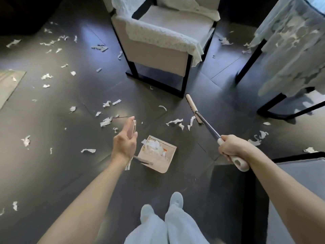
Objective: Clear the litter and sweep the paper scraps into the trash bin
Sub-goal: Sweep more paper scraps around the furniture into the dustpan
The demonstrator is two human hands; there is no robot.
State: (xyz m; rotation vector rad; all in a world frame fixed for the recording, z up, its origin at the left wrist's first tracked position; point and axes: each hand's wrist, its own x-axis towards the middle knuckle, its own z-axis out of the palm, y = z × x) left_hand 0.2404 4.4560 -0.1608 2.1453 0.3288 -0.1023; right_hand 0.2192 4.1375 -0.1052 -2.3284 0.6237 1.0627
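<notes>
The step in hand is sweeping: the dustpan [158, 155] stands on the floor [70, 173] at 12 o'clock from the feet, already holding a heap of scraps. Many more scraps [175, 121] lie loose, some just beside the broom [209, 127] head at 1 o'clock, most spread from 9 to 11 o'clock and a few at 2 o'clock. No bin is in view.

The right hand [232, 150] is wrapped fist-like round the broom's grip, arm stretched forward, with the head down near the chair [158, 55] leg. The left hand [124, 141] holds the top of the dustpan's long handle between thumb and nearly straight fingers.

The next move likely calls for drawing the broom back toward 6 o'clock, dragging the near scraps to the pan's open mouth while the left hand steadies it.
</notes>
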